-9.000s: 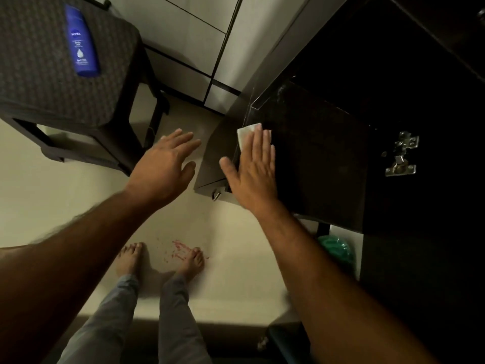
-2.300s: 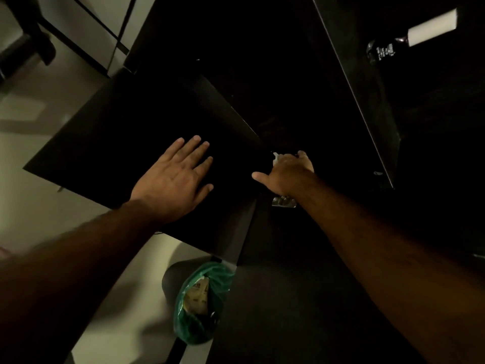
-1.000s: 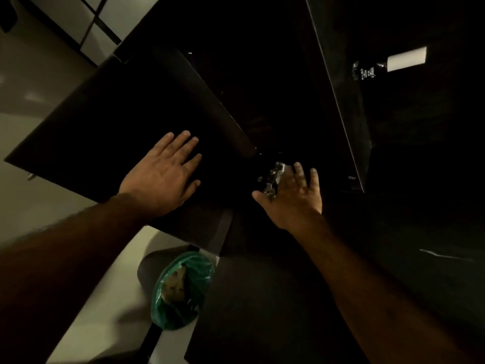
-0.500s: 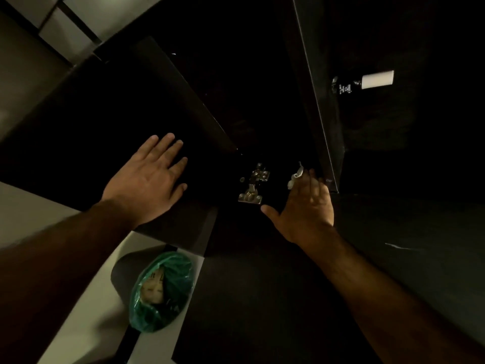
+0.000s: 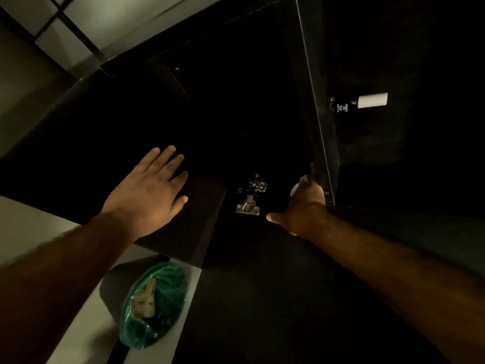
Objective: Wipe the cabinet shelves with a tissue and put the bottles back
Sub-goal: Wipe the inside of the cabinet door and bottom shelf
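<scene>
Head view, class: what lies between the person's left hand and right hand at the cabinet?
In the head view, a metal door hinge lies between the left hand and the right hand; around it is only dark cabinet surface.

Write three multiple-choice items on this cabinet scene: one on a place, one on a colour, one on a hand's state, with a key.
1. Where does the metal hinge sit?
A. between the two hands
B. left of the left hand
C. on the floor

2. What colour is the bag on the floor?
A. red
B. green
C. white

3. How does the left hand lie?
A. clenched in a fist
B. gripping a bottle
C. flat, fingers straight, on the dark door panel

Key: 1 A, the hinge shows between the left hand and the right hand. 2 B, the bag's plastic is green. 3 C, its fingers are spread and hold nothing.
</scene>
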A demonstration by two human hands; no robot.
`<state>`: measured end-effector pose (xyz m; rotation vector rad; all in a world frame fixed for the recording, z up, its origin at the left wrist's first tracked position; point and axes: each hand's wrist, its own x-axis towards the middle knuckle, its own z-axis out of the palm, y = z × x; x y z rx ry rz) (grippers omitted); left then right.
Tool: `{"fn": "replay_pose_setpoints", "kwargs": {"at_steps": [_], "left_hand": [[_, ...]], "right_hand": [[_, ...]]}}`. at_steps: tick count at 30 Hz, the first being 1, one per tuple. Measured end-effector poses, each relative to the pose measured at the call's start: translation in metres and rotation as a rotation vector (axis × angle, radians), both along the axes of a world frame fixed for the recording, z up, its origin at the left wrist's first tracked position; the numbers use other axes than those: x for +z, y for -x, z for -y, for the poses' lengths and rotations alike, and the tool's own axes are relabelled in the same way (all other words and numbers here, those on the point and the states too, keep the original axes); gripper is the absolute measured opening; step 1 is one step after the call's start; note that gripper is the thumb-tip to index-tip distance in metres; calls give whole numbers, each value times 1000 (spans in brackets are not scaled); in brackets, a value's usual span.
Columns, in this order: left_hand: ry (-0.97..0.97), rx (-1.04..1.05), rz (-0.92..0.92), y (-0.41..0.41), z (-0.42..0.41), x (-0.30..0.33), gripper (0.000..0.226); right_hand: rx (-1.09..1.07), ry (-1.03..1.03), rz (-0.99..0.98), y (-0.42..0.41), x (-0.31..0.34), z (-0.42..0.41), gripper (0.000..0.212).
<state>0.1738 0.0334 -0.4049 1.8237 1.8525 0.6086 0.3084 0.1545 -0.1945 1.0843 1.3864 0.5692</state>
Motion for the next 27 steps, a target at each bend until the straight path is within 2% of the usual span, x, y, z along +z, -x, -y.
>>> {"fn": "replay_pose_setpoints", "kwargs": {"at_steps": [7,12,14,17,22,25,27], "left_hand": [[2,-24,-37,0,-1,-3,66],[3,-29,-2,1,-1,-3,64],[5,-31,3,2,-1,-1,64],[16,-29,-10,0,-2,-1,65],[9,-31,-3,1,-3,-1,67],[8,-22,4,-1,-3,0,67],[12,-20,-18,-1,-3,0,67]], "right_hand": [[-27,-77,139,-4,-21,-15,99],[-43,-255,-106,-18,-32,-15,112],[-52,-261,-128,-19,-37,-16,112],[-47,-231,-144,-20,-47,-16,104],[24,-86,-124,-26,-66,-17,76],[42,-83,-222,-25,-71,-26,69],[102,-100,-307,-24,-72,-30,56]]}}
